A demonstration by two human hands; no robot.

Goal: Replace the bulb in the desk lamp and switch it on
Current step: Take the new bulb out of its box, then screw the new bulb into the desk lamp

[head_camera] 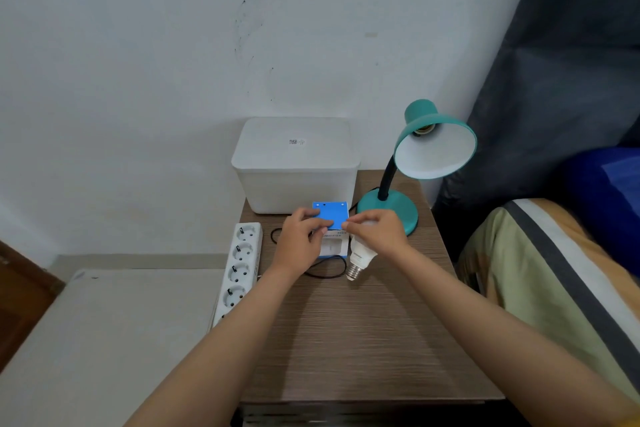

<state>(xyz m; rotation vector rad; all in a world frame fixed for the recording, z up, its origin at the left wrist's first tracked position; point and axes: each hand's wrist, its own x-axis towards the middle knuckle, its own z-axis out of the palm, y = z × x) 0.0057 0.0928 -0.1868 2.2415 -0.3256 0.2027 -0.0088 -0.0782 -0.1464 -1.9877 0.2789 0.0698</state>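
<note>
Left hand (300,239): resting on the blue-and-white box (331,218), fingers curled over its near left part, pinning it down rather than lifting it as far as I can see.
Right hand (375,230): wrapped around the dome of the LED bulb (360,258), fingertips right at the box's right edge. Solid grip on the glass end.
Bulb: white, tilted, screw base pointing down toward the tabletop and back at the camera. It's just right of the box, touching or nearly touching it, hard to say which.
Box: blue top flap with two small holes, some print on the white front that's too blurry to read properly.
Desk lamp (426,156): teal, black gooseneck, round base behind the right hand. Shade faces the camera and the socket inside is bare, no bulb in it.
Storage bin (296,166): white, lidded, at the back against the wall, just behind the box.
Power strip (239,267): white, along the left edge of the wooden nightstand (363,340), sockets unoccupied where visible.
Black cable (327,270): loops on the tabletop under the left wrist.
Bed (554,270): striped cover, off to the right.
</note>
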